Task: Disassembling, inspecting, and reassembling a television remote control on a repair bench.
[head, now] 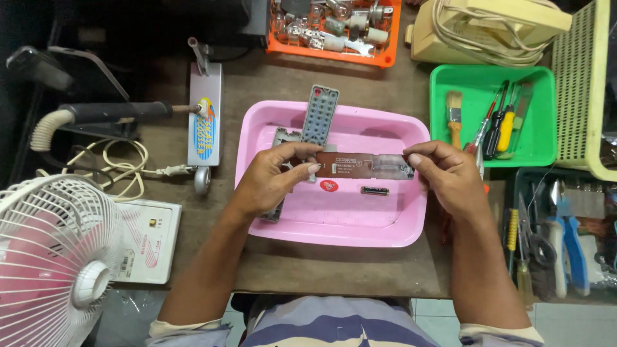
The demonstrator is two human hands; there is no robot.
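Circuit board: long brown strip (366, 165), held level over the pink tray (334, 228), one end in each hand.
Left hand (273, 177): at the board's 9 o'clock end, fingers curled, thumb and fingertips pinching the strip.
Right hand (450, 177): at the 3 o'clock end, closed on the board between thumb and forefinger.
Remote front cover (319, 115): grey, full of button holes, leaning on the tray's rim at 12 o'clock from the board.
Grey casing piece (283, 138): in the tray, partly under the left hand.
Small battery (375, 191): dark, lying on the tray floor at 6 o'clock, just below the board.
Green tray (540, 122): at 3 o'clock, holding a brush and screwdrivers.
Orange tray (334, 29): at 12 o'clock, well apart, full of bulbs and small parts.
Soldering iron (109, 114): at 9 o'clock, on its stand.
White fan (54, 250): at 8 o'clock, by the table edge.
Pliers (569, 241): blue-handled, at 4 o'clock.
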